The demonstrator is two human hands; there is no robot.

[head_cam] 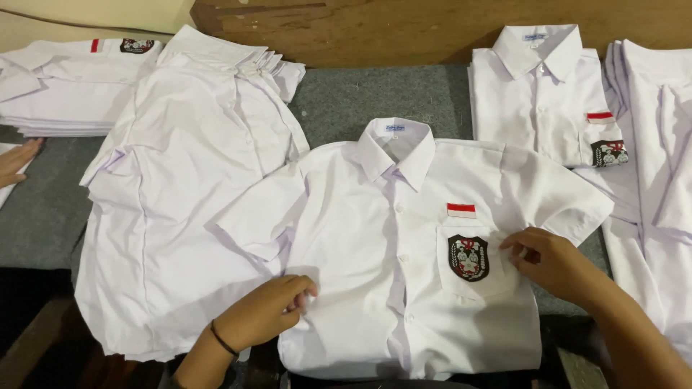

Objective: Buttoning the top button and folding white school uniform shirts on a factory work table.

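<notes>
Pinching white shirt (404, 288), lying face up, buttoned, on grey table (375, 94) before me. My left hand (270, 310) closing on fabric at left side seam; my right hand (544, 263) nipping edge beside chest pocket (472, 263). Cloth seeming light, limp, creasing easily; judging seams and shoulders best for holding.

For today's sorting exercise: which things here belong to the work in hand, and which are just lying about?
In hand:
left hand
right hand
spread white shirt

Lying about:
shirt pile on the left
folded shirt at the back
far-left folded stack
another person's hand
</notes>
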